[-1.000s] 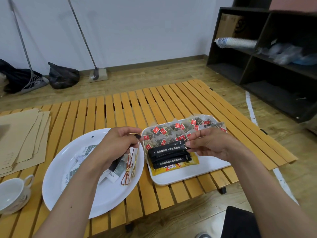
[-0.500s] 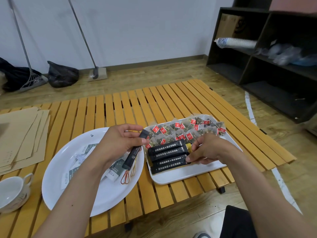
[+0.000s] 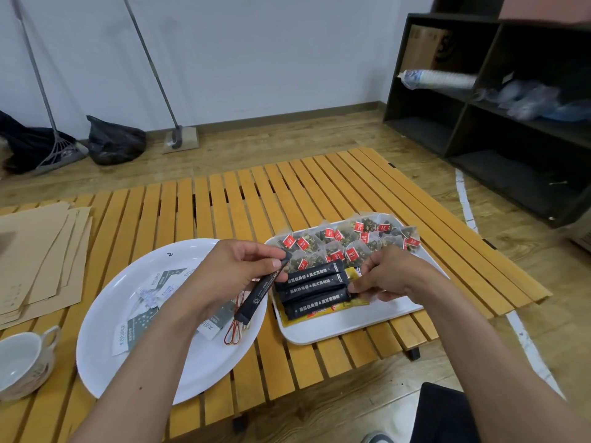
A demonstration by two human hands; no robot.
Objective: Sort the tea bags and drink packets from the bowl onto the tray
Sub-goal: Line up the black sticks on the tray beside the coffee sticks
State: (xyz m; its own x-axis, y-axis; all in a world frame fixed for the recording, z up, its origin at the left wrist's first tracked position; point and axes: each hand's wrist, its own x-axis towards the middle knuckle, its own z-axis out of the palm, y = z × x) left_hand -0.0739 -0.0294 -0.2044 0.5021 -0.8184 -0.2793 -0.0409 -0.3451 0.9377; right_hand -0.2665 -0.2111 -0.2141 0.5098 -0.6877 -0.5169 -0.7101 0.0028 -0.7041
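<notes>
The left hand (image 3: 236, 270) hides part of the bowl (image 3: 105, 356) near the tabletop's (image 3: 224, 199) front-left edge, pinching a black packet (image 3: 260, 290) slanting down-left over the rim, while the right hand (image 3: 388, 273) grips the right ends of black packets (image 3: 311, 290) lying crosswise on the tray (image 3: 339, 329)

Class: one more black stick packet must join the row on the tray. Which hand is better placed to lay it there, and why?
Probably the left hand: it already pinches the black stick packet beside the tray. The right hand is busy touching the row of black packets.
</notes>
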